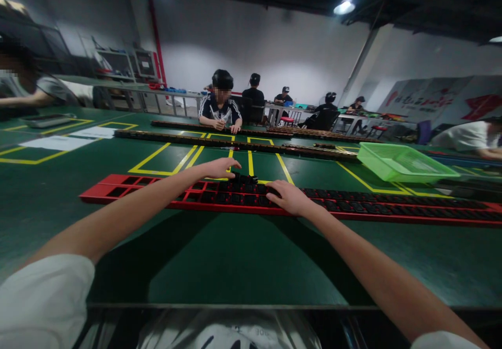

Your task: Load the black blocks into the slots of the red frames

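A long red frame (102, 188) lies across the green table. Square openings at its left end are bare, while black square pieces (355, 205) fill it from the middle to the right. My left hand (220, 168) hovers at the frame's far edge, fingers and thumb apart, beside a few loose black pieces (246, 179) heaped there. On the black pieces just right of that heap rests my right hand (289, 196), its fingers spread from the thumb. I see nothing held in either hand, though the fingertips are small and partly hidden.
Past the frame, long dark strips (235, 141) run across the table (251, 265). A green basket (408, 166) stands at right. White papers (58, 142) and a grey tray (49, 121) lie at left. A person (220, 105) sits opposite; others work at both sides and behind.
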Available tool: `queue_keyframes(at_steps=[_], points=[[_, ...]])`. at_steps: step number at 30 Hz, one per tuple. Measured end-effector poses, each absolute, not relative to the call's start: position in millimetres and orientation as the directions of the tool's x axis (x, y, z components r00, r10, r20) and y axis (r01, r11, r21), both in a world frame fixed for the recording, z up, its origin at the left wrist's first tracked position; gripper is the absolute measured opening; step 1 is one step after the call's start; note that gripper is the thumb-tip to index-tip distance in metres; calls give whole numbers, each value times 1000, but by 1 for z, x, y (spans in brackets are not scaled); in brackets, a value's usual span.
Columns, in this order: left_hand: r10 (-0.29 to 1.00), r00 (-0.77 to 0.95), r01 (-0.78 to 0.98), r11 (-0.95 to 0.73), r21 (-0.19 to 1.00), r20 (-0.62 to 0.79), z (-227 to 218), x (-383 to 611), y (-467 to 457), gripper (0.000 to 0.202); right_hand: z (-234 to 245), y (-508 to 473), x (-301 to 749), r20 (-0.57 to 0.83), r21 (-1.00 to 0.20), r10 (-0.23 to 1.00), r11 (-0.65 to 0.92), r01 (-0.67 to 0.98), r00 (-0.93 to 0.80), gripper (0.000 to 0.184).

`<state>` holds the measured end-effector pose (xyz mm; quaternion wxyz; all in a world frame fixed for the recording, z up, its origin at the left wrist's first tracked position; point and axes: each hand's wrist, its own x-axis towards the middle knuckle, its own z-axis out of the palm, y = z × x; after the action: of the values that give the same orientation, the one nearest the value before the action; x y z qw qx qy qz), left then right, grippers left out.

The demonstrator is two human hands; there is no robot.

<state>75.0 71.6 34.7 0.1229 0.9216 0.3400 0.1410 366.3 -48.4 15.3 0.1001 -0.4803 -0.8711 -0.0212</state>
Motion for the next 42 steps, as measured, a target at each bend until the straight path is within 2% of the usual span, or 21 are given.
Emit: queue_keyframes(at_steps=[4,8,9,10,12,15,20,23,26,30,33,37,42], points=[[705,699,621,-682,386,121,35,86,89,38,15,-48,367,194,-48,832,537,842,-520,42],[758,626,663,-642,385,186,36,58,81,40,15,-49,366,205,-57,829,541,839,-521,42],[785,580,673,-613,414,219,35,48,74,42,15,-48,366,207,-61,828,542,838,-521,42],[823,501,662,-564,494,268,34,37,67,44,15,-48,365,208,-65,828,543,837,-521,42],[887,286,561,-462,687,362,27,17,50,43,15,-47,365,208,-70,828,544,836,-521,41],[938,71,314,-344,885,340,12,-1,27,36,15,-46,366,203,-77,831,542,837,-519,40],[981,4,50,-196,979,196,-3,-2,14,24,14,-46,367,196,-72,834,537,840,-516,44],[987,-23,-124,-162,979,160,-1,-2,13,20,13,-46,368,191,-66,834,537,841,-517,44],[987,-12,-209,-160,965,161,0,-4,13,20,14,-46,367,190,-72,835,536,841,-516,44],[983,19,-93,-179,979,182,-3,-5,13,34,16,-47,366,180,-88,837,537,839,-516,42],[963,48,63,-268,961,265,-7,-4,14,40,16,-47,365,179,-81,838,534,841,-515,43],[890,226,258,-447,857,396,-8,-5,14,44,17,-47,365,182,-85,838,535,840,-515,44],[845,345,435,-529,728,408,-5,-4,11,50,17,-48,365,193,-79,830,545,834,-524,40]])
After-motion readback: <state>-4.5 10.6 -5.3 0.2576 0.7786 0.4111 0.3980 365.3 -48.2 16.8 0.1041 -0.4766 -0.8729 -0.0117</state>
